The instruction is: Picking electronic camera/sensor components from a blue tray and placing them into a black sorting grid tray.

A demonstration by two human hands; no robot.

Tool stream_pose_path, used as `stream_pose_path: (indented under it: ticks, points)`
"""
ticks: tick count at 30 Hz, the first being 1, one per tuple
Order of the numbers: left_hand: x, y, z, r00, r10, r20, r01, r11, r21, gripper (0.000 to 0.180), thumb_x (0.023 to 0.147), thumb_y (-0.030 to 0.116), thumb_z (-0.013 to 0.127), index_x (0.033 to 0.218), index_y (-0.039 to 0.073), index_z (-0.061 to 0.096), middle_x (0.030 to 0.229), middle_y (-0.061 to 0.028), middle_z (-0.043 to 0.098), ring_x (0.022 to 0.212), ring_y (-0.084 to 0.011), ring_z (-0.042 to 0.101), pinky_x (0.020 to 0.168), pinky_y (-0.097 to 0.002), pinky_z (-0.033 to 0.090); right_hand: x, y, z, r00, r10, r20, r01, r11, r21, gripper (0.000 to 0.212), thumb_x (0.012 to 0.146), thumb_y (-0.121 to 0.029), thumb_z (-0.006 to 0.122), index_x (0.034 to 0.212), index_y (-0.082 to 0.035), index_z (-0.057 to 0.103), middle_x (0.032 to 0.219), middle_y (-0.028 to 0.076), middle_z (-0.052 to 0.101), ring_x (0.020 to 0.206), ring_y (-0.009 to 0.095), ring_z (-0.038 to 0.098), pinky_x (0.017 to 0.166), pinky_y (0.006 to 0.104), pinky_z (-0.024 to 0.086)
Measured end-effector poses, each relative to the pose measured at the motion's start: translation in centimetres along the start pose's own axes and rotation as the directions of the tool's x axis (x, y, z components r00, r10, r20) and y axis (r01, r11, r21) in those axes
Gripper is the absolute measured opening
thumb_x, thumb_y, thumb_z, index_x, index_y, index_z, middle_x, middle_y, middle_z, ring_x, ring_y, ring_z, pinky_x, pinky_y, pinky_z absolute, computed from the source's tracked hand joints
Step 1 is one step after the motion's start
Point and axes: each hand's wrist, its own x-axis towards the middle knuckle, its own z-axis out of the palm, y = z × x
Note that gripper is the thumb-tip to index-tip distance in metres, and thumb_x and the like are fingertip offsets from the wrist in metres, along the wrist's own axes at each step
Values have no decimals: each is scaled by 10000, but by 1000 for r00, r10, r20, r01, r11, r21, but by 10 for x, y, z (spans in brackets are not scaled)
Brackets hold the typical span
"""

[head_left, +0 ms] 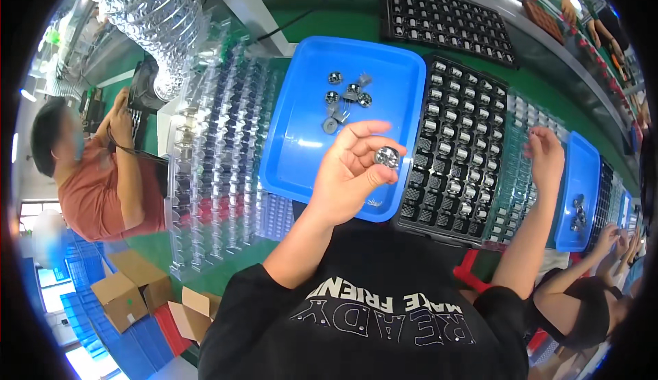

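My left hand is raised over the near right part of a blue tray. It pinches a small round silver part between thumb and fingers, one face showing dark and shiny details. In the tray lie several loose round parts of a similar size, some grey and some with thin pins. Over on the right, my right hand hovers above a clear plastic tray, fingers loosely bent and apart, with nothing visible in them.
Right of the blue tray stands a black compartment tray of silver cylinders, with another black tray behind it. Stacked clear trays and a foil duct are at left. A co-worker sits at left; others work at right.
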Motion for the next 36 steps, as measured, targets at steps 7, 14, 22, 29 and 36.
stream_pose_path:
  ticks: [7, 14, 22, 29, 36]
  points:
    - [-11, -4, 6, 984, -125, 123, 123, 992, 25, 375, 934, -17, 719, 1294, -25, 615, 1246, -134, 669, 956, -115, 649, 833, -265, 567, -137, -131, 53, 941, -271, 201, 52, 706, 707, 204, 919, 82, 642, 1119, 41, 660, 1063, 166, 731, 885, 186, 732, 781, 289, 608]
    - [-14, -3, 19, 984, -91, 153, 94, 995, -12, 395, 987, 72, 691, 1353, -41, 598, 1158, -94, 701, 945, -91, 642, 833, -249, 549, -151, -164, 81, 779, -624, 64, 542, 720, 433, 283, 722, -31, 886, 970, 13, 755, 894, 129, 741, 829, 215, 719, 706, 291, 561]
    - [-17, 0, 16, 978, -124, 166, 118, 992, 45, 407, 972, 64, 712, 1349, -42, 605, 1109, -58, 697, 967, -95, 648, 828, -242, 533, -153, -165, 83, 675, -736, 53, 695, 658, 290, 352, 701, -53, 890, 1031, -30, 771, 902, 99, 719, 788, 220, 708, 669, 302, 584]
    - [-16, -4, 12, 985, -94, 143, 80, 992, 98, 372, 940, 24, 731, 1273, -89, 610, 1202, -152, 686, 1078, -203, 674, 926, -334, 563, -159, -151, 94, 805, -589, 75, 520, 759, 392, 191, 732, 24, 842, 866, -14, 712, 909, 121, 739, 816, 221, 716, 715, 296, 573]
    - [25, 7, -42, 949, 292, -115, 148, -94, 984, 494, 795, 79, 819, 1254, 88, 637, 1159, -158, 673, 1000, -354, 675, 879, -440, 542, -103, -118, 80, 926, -360, 115, 372, 921, -116, 90, 810, 4, 749, 868, -15, 683, 865, 105, 659, 741, 224, 661, 698, 321, 554]
